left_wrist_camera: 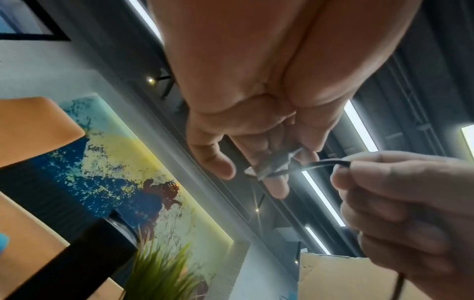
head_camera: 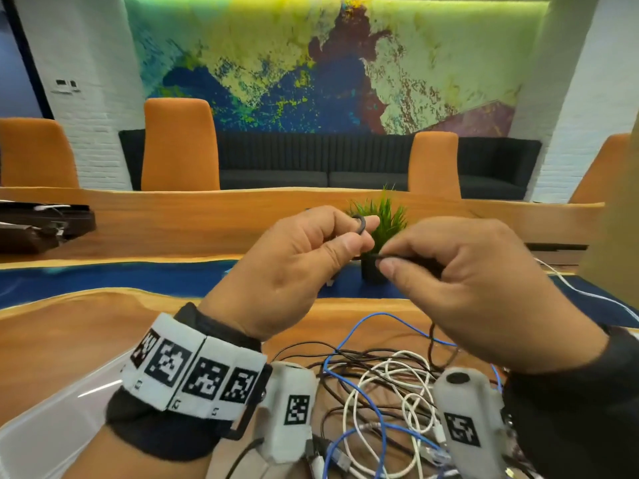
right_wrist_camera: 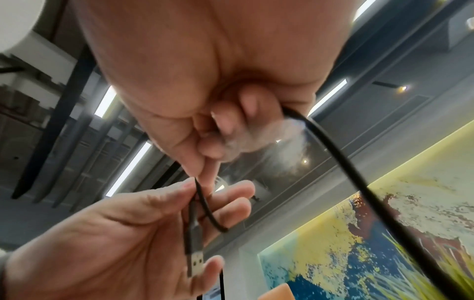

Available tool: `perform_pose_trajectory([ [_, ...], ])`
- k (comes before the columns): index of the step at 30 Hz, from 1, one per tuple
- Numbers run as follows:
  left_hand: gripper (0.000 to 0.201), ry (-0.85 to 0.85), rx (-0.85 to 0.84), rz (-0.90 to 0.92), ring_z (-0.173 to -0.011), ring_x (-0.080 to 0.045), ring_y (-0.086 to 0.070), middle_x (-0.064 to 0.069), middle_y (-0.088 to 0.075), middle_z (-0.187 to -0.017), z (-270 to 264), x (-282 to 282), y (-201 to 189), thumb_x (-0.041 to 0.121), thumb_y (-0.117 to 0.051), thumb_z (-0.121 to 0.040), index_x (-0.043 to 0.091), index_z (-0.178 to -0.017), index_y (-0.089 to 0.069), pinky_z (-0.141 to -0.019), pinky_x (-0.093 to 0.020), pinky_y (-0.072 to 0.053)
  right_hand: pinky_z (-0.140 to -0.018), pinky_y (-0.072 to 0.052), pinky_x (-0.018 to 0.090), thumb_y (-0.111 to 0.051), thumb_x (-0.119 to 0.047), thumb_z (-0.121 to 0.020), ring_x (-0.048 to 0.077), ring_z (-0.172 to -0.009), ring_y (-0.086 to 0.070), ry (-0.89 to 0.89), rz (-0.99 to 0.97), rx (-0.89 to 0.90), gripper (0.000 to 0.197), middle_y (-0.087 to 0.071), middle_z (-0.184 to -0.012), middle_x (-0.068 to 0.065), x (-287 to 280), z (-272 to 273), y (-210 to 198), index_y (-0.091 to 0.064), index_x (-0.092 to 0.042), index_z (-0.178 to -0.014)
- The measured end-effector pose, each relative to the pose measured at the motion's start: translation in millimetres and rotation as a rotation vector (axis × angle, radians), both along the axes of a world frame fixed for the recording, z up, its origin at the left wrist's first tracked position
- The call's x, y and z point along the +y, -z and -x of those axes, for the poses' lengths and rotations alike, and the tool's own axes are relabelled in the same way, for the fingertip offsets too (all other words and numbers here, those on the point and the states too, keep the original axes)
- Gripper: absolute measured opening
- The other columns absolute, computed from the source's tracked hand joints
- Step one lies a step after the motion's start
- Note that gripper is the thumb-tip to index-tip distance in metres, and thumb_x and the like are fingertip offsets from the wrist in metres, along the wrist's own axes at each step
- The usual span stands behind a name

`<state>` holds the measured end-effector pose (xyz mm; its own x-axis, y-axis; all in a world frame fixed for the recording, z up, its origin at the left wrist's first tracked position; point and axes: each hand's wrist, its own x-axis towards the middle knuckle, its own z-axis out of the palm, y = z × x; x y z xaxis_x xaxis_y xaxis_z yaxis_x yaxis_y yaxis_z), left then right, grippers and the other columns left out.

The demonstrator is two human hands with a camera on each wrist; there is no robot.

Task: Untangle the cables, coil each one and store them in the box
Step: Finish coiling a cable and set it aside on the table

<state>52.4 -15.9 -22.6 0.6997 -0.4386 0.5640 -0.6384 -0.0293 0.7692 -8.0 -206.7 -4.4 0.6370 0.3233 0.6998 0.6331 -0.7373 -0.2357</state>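
Both hands are working above the table (head_camera: 86, 337), hiding part of the thin black cable (right_wrist_camera: 359, 182). Its USB plug (right_wrist_camera: 193, 263) is lying against the left hand (head_camera: 287, 267), whose thumb and forefinger are pinching a small loop. Fingertips of the right hand (head_camera: 484, 285) are pinching the cable nearby. Remaining cables (head_camera: 380, 392) are lying tangled below, partly cut off.
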Motion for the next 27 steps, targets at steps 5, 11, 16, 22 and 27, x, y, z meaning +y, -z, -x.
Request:
perform_pose_trajectory([
  [5, 0.021, 0.032, -0.067, -0.060, -0.091, -0.029, -0.066, -0.007, -0.072, -0.089, 8, -3, -2, 0.019, -0.054, -0.094, 0.006, -0.102, -0.068, -0.086, -0.051, -0.052, -0.069, -0.046, 0.030, -0.063, -0.022, -0.090, 0.011, -0.077, -0.059, 0.027, -0.051, -0.191, 0.012, -0.066, -0.080, -0.004, -3, -1, -4, -0.074, -0.018, -0.090],
  [11, 0.021, 0.159, 0.111, -0.092, -0.080, -0.005, -0.060, 0.001, -0.075, -0.102, 12, -6, 4, 0.019, -0.049, -0.094, 0.011, -0.095, -0.068, -0.072, -0.028, -0.047, -0.072, -0.049, 0.034, -0.065, -0.022, -0.091, 0.013, -0.079, -0.060, 0.083, -0.237, -0.288, 0.011, -0.066, -0.082, -0.002, -12, -12, -1, -0.073, -0.015, -0.090],
  [16, 0.016, 0.518, 0.641, 0.360, -0.073, -0.008, -0.058, -0.010, -0.073, -0.106, 20, -13, 0, 0.021, -0.046, -0.092, 0.017, -0.083, -0.059, -0.063, -0.024, -0.039, -0.069, -0.050, 0.039, -0.060, -0.026, -0.093, 0.012, -0.076, -0.060, 0.088, -0.373, -0.163, 0.016, -0.067, -0.079, -0.003, -20, -31, 15, -0.072, -0.018, -0.089],
  [22, 0.025, 0.323, 0.479, 0.520, -0.097, -0.010, -0.067, -0.005, -0.067, -0.131, 18, -11, -7, 0.025, -0.036, -0.103, 0.019, -0.094, -0.059, -0.078, -0.030, -0.045, -0.065, -0.047, 0.034, -0.053, -0.029, -0.098, 0.012, -0.072, -0.058, -0.093, -0.074, 0.171, 0.019, -0.061, -0.070, -0.007, 0, -19, 20, -0.065, -0.028, -0.083],
  [27, 0.022, -0.069, -0.176, -0.120, -0.110, 0.000, -0.063, 0.011, -0.069, -0.114, 13, -7, 1, 0.020, -0.047, -0.100, 0.006, -0.105, -0.064, -0.091, -0.024, -0.051, -0.062, -0.047, 0.036, -0.056, -0.036, -0.087, 0.010, -0.068, -0.058, -0.025, 0.119, -0.053, 0.022, -0.062, -0.070, -0.008, 2, 2, 0, -0.070, -0.021, -0.079],
])
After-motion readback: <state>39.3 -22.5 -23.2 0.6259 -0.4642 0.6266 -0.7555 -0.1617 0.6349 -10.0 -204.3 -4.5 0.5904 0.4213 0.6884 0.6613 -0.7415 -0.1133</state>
